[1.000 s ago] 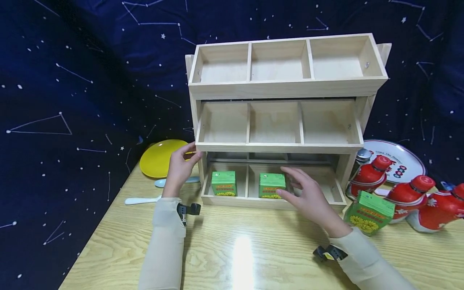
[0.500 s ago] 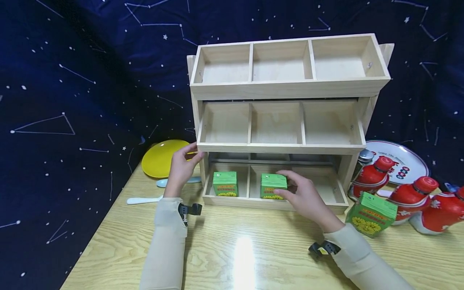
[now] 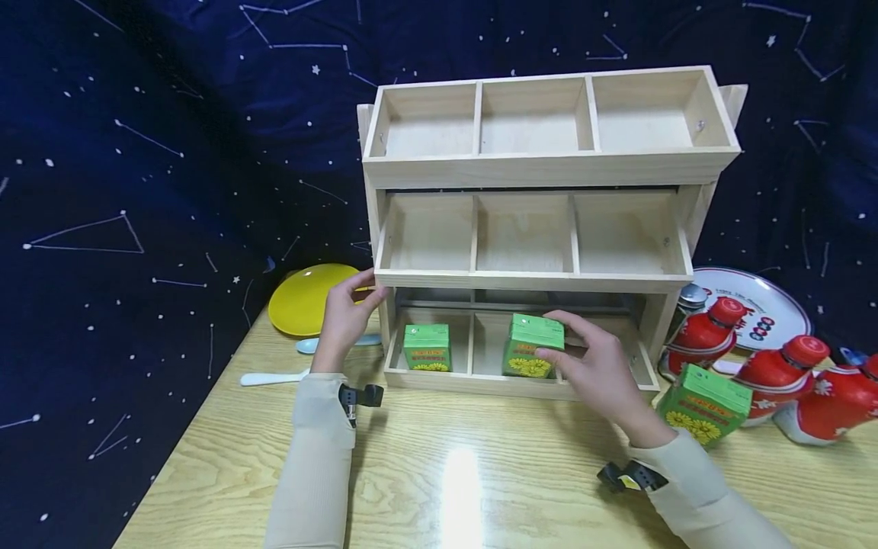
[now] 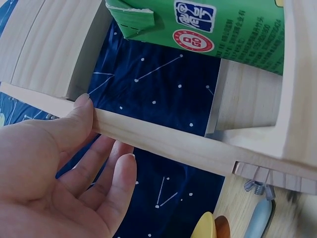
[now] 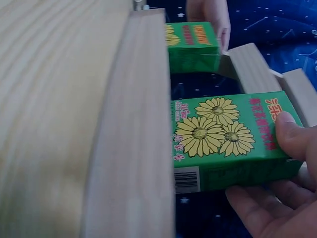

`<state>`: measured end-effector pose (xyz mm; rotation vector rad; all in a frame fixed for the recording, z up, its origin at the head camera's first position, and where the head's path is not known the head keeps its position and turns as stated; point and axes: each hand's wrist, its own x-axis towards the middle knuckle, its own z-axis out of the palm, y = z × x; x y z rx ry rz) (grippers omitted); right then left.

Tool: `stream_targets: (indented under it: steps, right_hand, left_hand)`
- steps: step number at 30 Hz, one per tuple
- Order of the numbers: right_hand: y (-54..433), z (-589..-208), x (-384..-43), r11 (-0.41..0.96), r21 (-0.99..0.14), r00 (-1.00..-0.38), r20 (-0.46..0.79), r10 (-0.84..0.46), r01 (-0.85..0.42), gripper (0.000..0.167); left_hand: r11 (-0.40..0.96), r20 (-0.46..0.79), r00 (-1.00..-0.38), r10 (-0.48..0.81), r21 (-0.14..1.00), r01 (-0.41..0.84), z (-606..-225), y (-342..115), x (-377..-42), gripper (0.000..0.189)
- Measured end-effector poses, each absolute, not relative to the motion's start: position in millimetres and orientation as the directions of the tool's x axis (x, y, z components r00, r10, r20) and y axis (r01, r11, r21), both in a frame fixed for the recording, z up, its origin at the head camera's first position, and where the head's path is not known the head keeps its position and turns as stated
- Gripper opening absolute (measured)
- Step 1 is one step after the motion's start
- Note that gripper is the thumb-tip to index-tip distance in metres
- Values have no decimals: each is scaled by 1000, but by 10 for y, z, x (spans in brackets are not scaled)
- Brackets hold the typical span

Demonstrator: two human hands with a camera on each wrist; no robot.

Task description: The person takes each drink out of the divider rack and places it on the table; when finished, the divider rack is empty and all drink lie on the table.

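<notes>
A wooden three-tier shelf [image 3: 535,280] stands at the back of the table. My left hand [image 3: 343,320] grips its left side strut [image 4: 148,134], thumb on the near face and fingers behind. In the bottom tier's middle compartment, my right hand [image 3: 604,374] holds a green drink carton [image 3: 527,352] printed with yellow flowers. Thumb and fingers pinch its end in the right wrist view, and the carton tilts a little. Whether its base touches the compartment floor is hidden. Another green carton [image 3: 427,349] stands upright in the bottom left compartment.
Right of the shelf are a third green carton [image 3: 706,404], several red bottles [image 3: 789,374], a metal-lidded jar [image 3: 691,297] and a white printed plate [image 3: 761,305]. On the left lie a yellow plate [image 3: 305,301], a blue spoon [image 3: 307,346] and a white utensil handle [image 3: 270,379].
My right hand has closed round the middle carton and shifted it slightly up and to the right, tilting it. The left hand has kept its grip on the strut.
</notes>
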<state>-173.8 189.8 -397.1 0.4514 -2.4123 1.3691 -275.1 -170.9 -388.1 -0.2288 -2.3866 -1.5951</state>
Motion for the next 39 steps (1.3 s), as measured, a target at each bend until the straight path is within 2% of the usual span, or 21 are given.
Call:
stream_targets:
  steps: [6, 16, 25, 39]
  right_hand:
    - [2020, -3767, -1568, 552, -720, -891, 442, -103, -420, 49]
    - [2246, -3629, -1246, 553, -723, -893, 440, -92, -414, 50]
    - [2469, -3724, -1031, 625, -694, -907, 417, -57, -358, 48]
    - [2727, -3945, -843, 728, -667, -950, 303, 71, -159, 51]
  left_hand:
    - [387, 291, -957, -19, 884, 261, -3891, -1707, -2754, 45]
    - [374, 290, -957, -16, 889, 263, -3881, -1704, -2761, 45]
    - [361, 288, -957, -22, 895, 261, -3907, -1713, -2770, 45]
    - [355, 298, -954, -20, 895, 272, -3905, -1711, -2765, 44]
